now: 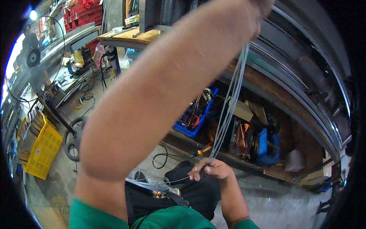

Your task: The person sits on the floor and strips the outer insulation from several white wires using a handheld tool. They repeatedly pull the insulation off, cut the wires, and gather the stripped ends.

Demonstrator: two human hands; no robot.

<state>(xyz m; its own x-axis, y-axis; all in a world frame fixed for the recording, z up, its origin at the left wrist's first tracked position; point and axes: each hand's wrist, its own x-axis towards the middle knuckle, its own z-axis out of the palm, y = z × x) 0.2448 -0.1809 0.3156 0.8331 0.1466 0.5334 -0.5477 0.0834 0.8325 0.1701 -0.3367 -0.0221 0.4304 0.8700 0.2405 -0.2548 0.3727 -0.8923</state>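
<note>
Above the grey floor (263,198), the right hand (214,169) pinches thin wires (219,137); the cropped left hand's (263,7) grip I cannot tell.

In a crowded workshop, we look down past a raised left forearm (160,91) that sweeps across the scene, its left hand (263,5) largely cut off at the top edge, its grip unclear to us. Grey wire strands (230,101) slant down from near that wrist to the right hand (210,169), fingers curled at their lower end. Near it, we see a loose wire coil (152,186) by dark trousers (206,191). Left of the strands sits a blue crate (185,130); farther left stand a yellow basket (44,149) and a fan (33,58).
</note>
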